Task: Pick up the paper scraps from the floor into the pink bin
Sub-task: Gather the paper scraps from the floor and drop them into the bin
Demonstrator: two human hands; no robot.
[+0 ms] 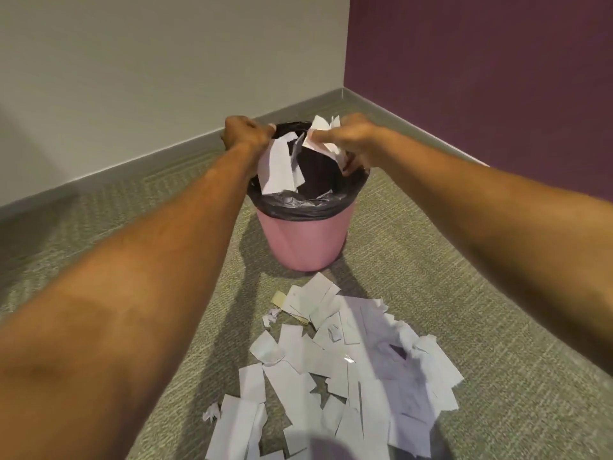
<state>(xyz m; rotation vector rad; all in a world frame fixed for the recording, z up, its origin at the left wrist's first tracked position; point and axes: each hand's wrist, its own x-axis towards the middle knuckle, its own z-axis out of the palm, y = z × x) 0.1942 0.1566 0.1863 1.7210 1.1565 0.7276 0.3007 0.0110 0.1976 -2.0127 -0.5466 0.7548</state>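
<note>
The pink bin [306, 239] stands on the carpet, lined with a black bag [298, 204]. Both my arms reach out over its mouth. My left hand [247, 134] is closed at the bin's far left rim, and white paper strips [278, 167] hang from it into the opening. My right hand [348, 141] is shut on a crumpled bunch of white scraps [323, 134] above the right side of the rim. A large pile of torn white paper scraps [338, 370] lies on the floor in front of the bin, close to me.
A grey wall [132, 78] with a skirting board runs behind the bin. A purple wall [481, 68] meets it at the corner to the right. Grey-green carpet [481, 260] covers the floor all around.
</note>
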